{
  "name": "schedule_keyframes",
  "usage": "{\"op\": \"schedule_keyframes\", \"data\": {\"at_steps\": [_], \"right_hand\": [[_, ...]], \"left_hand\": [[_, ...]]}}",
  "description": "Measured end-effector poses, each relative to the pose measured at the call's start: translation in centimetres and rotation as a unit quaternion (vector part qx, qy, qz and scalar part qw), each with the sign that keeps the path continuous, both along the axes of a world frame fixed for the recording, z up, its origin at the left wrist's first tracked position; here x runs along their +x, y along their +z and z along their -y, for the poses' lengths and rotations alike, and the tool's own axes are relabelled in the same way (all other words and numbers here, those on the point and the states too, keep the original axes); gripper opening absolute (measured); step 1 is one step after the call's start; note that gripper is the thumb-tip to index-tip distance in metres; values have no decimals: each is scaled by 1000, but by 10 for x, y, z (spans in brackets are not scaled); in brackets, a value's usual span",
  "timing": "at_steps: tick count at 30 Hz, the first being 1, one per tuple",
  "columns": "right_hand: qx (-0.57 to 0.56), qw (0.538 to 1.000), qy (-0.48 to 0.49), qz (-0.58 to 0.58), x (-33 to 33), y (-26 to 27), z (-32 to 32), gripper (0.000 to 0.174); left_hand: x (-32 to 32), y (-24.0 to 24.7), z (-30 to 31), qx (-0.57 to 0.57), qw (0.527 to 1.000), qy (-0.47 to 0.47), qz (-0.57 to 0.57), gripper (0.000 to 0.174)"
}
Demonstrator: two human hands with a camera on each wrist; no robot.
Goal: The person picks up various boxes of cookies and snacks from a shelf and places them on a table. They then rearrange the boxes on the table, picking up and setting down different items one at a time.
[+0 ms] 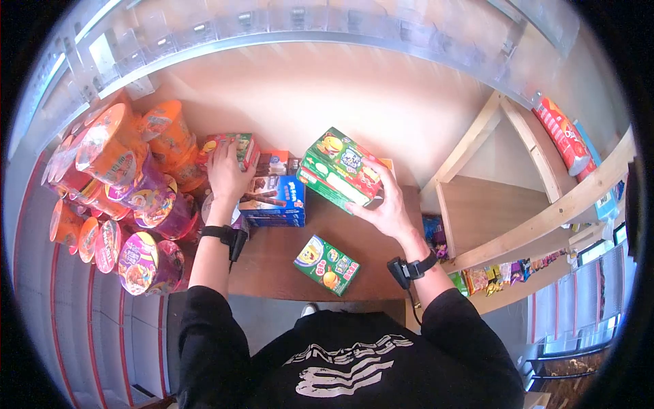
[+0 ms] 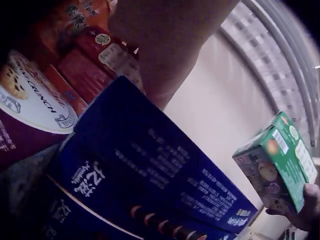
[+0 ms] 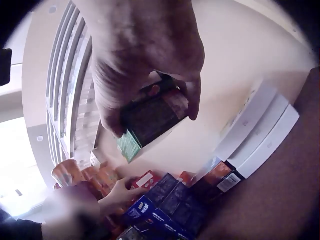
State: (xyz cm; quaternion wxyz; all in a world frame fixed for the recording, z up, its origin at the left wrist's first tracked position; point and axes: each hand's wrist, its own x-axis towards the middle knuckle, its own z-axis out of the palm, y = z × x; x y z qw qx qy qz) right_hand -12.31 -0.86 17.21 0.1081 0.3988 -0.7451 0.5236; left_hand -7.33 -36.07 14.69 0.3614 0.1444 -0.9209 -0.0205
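My right hand (image 1: 385, 201) grips a green snack box (image 1: 337, 163) by its right end, thumb and fingers on opposite sides, raised above the table. In the right wrist view, the box's dark underside shows below the palm. At the back left, my left hand (image 1: 229, 174) holds a red and green box (image 1: 246, 146), fingers over its top and thumb at its right side. Blue biscuit boxes (image 1: 276, 198) stand just right of the left wrist. Another green box (image 1: 327, 266) lies flat near the table's front edge, below the right hand.
Orange and purple instant-noodle cups (image 1: 112, 153) are piled on the left. Pale boxes (image 3: 260, 130) stand against the back wall in the right wrist view. To the right rises a wooden frame (image 1: 470, 143) with small snack packets (image 1: 490, 278) beneath it. The brown table (image 1: 266, 273) ends near the body.
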Motion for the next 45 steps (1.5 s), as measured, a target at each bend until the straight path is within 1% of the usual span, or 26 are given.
{"op": "schedule_keyframes", "data": {"at_steps": [2,6,9,11,12,13,14,15,16,17,18,19,20,22,23,25,28,30,32,34,36,37,40,42,44,45], "right_hand": [[8,1000,0,-10,-11,-1,9,81],[36,999,15,-20,-23,4,20,81],[33,999,27,-9,-32,4,25,81],[33,999,31,-10,-40,4,26,81],[49,998,24,-23,-45,3,26,81],[65,997,16,-35,-50,1,27,80],[61,998,13,-31,-56,0,29,80],[67,997,31,-33,-61,-1,32,81],[74,995,50,-35,-67,-3,36,81],[64,994,58,-59,-74,-6,42,80],[61,995,59,-55,-77,-6,49,80],[80,993,65,-48,-79,-5,57,80],[100,991,73,-42,-81,-4,64,80],[102,988,95,-65,-89,-5,82,79],[113,986,106,-63,-92,-6,90,78],[115,981,148,-49,-97,-7,104,78],[135,978,134,-89,-98,-12,118,81],[133,974,164,-86,-99,-19,122,86],[75,982,166,-59,-98,-34,126,89],[81,982,163,-60,-85,-35,124,93],[27,995,75,-57,-75,-45,126,95],[-17,996,88,-17,-77,-53,131,96],[-27,997,71,18,-73,-56,131,95],[-8,999,34,-9,-66,-57,129,92],[-4,1000,4,-1,-62,-59,129,84],[-12,999,3,-47,-60,-61,130,77]], "left_hand": [[-3,5,-3,21,1000,13,-7,54],[-12,-5,-3,1,1000,-16,-1,53],[-4,2,-10,-37,996,-60,-55,51],[33,27,-32,118,973,-97,-171,44],[49,19,-37,179,956,-69,-222,34],[67,3,-40,151,945,-41,-288,25],[84,-20,-46,196,918,-34,-343,13],[107,-33,-61,233,921,-20,-312,8],[126,-64,-65,259,933,-1,-250,10],[142,-82,-74,262,942,-44,-205,10],[153,-98,-80,263,950,-54,-161,13],[165,-106,-87,340,936,-46,-77,15],[171,-126,-85,326,943,-46,-41,17],[172,-116,-87,314,948,-50,6,19],[168,-113,-88,316,948,-43,7,19],[161,-107,-89,345,938,27,26,21],[162,-111,-90,354,934,49,26,22],[161,-110,-90,355,933,46,18,23],[160,-109,-90,355,934,37,13,25],[159,-107,-91,345,937,49,17,23],[159,-105,-91,350,935,51,26,23],[159,-104,-91,356,932,53,33,23],[158,-107,-91,361,931,48,29,25],[157,-111,-89,357,933,41,27,25],[157,-113,-88,351,935,31,25,25],[157,-112,-89,350,936,36,23,25]]}}
